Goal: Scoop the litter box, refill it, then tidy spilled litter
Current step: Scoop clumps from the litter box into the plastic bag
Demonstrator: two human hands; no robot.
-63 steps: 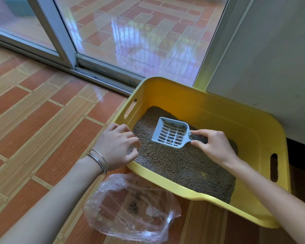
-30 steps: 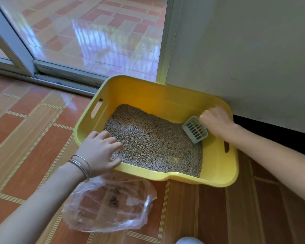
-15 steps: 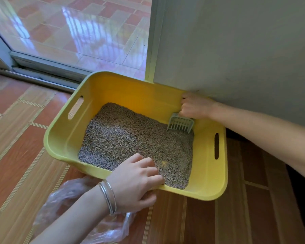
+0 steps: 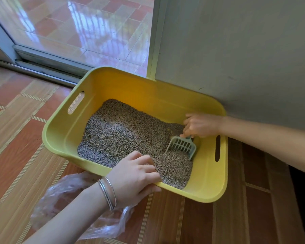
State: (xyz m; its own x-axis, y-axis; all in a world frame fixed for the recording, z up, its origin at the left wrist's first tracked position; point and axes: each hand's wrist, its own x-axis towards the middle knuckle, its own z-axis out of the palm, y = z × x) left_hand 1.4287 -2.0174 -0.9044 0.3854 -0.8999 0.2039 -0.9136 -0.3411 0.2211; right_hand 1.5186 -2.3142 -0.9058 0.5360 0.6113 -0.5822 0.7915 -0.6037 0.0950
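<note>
Litter box (image 4: pixel 208 182), yellow with a slot handle in each short side, sits on the tiled floor (image 4: pixel 16 131) in the middle of the frame, its far corner against the grey wall (image 4: pixel 245 50). Grey litter (image 4: pixel 123 136) fills its bottom. The right hand (image 4: pixel 201 125), at the right of the frame, is closed around the handle of a pale blue slotted scoop (image 4: pixel 181 145), whose front edge is pushed into the litter near the right wall of the box. The left hand (image 4: pixel 134 178), with two thin bracelets (image 4: pixel 107 192) on the wrist, grips the near rim, fingers inside and thumb under the edge. A clear plastic bag (image 4: pixel 60 196) lies crumpled on the floor at lower left, partly under that arm. A glass door (image 4: pixel 77 29) fills the upper left.
</note>
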